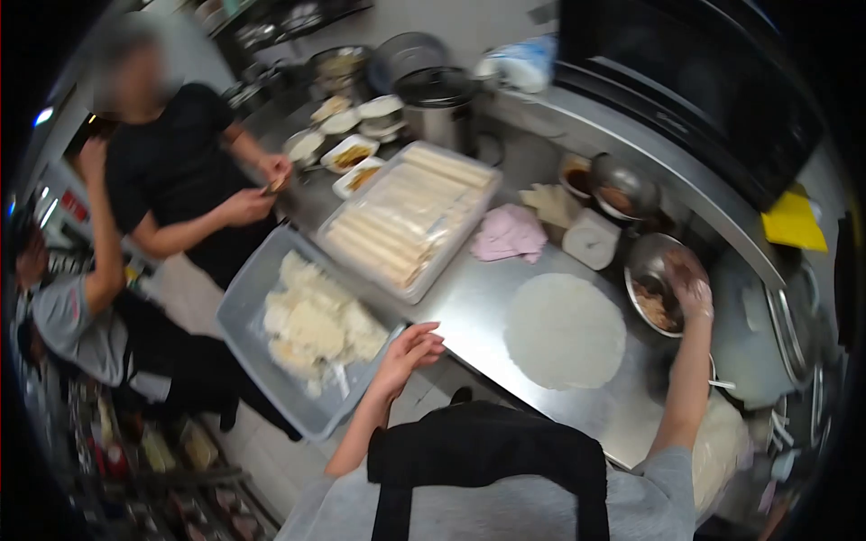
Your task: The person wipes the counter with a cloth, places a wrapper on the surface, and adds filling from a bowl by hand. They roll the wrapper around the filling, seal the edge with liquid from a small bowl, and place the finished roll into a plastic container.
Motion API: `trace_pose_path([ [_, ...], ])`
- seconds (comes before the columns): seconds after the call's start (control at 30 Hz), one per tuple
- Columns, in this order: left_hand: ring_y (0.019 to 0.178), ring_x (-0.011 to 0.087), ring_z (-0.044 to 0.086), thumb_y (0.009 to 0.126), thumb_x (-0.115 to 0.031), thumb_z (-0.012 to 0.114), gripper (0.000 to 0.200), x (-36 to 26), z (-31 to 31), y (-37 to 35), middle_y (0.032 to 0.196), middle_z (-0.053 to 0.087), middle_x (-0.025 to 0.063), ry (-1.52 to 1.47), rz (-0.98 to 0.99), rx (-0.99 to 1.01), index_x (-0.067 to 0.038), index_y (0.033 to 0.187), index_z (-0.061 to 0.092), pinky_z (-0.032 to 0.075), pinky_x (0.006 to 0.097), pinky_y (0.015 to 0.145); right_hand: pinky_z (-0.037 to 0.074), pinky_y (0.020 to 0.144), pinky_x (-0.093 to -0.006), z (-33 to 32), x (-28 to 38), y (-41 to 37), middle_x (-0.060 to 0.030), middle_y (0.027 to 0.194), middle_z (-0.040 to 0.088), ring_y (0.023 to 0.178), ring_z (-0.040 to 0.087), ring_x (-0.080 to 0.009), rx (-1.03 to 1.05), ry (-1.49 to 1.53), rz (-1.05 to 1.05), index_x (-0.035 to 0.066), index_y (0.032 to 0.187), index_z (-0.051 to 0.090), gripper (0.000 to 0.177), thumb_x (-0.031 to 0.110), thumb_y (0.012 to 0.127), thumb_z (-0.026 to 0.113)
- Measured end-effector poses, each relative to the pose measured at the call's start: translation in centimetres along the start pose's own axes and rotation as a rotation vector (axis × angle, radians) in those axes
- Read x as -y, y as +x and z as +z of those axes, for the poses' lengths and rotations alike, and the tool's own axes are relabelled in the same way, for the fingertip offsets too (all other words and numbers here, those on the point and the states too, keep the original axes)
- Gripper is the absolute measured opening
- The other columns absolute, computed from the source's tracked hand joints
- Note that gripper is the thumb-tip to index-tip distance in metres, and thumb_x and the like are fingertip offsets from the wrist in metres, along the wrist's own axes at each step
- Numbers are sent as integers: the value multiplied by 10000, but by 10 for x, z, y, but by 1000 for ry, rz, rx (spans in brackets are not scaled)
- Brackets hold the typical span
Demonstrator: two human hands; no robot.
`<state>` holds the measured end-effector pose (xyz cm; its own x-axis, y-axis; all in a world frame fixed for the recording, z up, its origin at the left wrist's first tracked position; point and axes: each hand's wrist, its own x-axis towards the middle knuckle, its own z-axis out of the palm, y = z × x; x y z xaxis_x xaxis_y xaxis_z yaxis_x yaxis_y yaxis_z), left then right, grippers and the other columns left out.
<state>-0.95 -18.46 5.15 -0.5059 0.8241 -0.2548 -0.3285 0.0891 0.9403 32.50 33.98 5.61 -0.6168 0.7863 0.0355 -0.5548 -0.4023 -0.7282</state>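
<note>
The round bowl is set mouth up beneath the right hand, whose fingers are dipped inside, their grip too blurred to tell, and these are separated by its wall from the flat, nearly round sheet. The sheet is laid on the steel counter between both hands, while the left hand is held beside the tub, fingers loosely spread, above tiled floor. Beyond those fingers the box is placed; leftward of the right ones, the scale and cloth are seen.
</note>
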Motion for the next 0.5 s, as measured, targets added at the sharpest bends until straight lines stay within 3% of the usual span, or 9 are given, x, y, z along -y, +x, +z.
trace_pose_path([
  [0.07,998,122,587,966,-161,512,351,1,5,-3,1108,596,55,-12,-40,28,-61,1302,490,487,264,851,423,1053,-444,35,12,-13,-220,1150,592,1120,559,-322,87,196,-97,-103,1129,535,277,-75,854,547],
  [0.1,993,117,587,968,-160,510,348,1,5,-2,1110,595,52,-13,-38,30,-62,1301,492,486,261,849,385,1088,-463,49,19,-8,-247,1189,566,1165,530,-353,42,236,-123,-128,1155,516,306,-105,849,523],
  [0.13,988,113,587,969,-159,508,344,0,6,2,1112,594,50,-15,-26,29,-64,1300,493,485,259,847,393,1085,-451,66,26,2,-258,1220,541,1196,505,-353,-135,240,-179,-146,1161,504,334,-157,827,503],
  [0.17,977,124,599,962,-161,528,346,-1,8,4,1086,598,45,-23,-39,21,-61,1292,498,490,261,834,332,1120,-454,67,29,18,-220,1328,482,1278,425,-349,-146,195,-213,-92,1242,475,351,-77,892,461],
  [0.23,975,125,599,961,-162,529,347,-4,12,6,1089,597,48,-22,-31,49,-61,1292,498,490,262,834,241,1154,-456,31,31,64,-144,1420,418,1345,331,-336,325,-671,-553,-4,1327,431,370,50,964,386],
  [0.3,972,126,599,961,-164,530,349,-6,13,4,1092,596,50,-18,-18,68,-61,1293,497,491,264,834,304,1057,-436,83,31,70,-138,1328,473,1241,402,-311,194,-436,-303,20,1279,459,342,117,953,426],
  [0.37,983,112,589,964,-139,510,345,-7,14,4,1115,595,48,-8,-19,70,-60,1299,493,483,247,840,368,961,-416,119,28,82,-132,1235,527,1138,474,-287,177,-436,-210,44,1232,487,323,184,942,466],
  [0.5,983,117,590,962,-138,514,348,-1,1,-4,1116,595,51,-47,7,55,-57,1300,492,484,249,840,494,769,-376,146,14,125,-120,1050,636,931,616,-238,432,-649,-52,92,1138,542,313,317,920,545],
])
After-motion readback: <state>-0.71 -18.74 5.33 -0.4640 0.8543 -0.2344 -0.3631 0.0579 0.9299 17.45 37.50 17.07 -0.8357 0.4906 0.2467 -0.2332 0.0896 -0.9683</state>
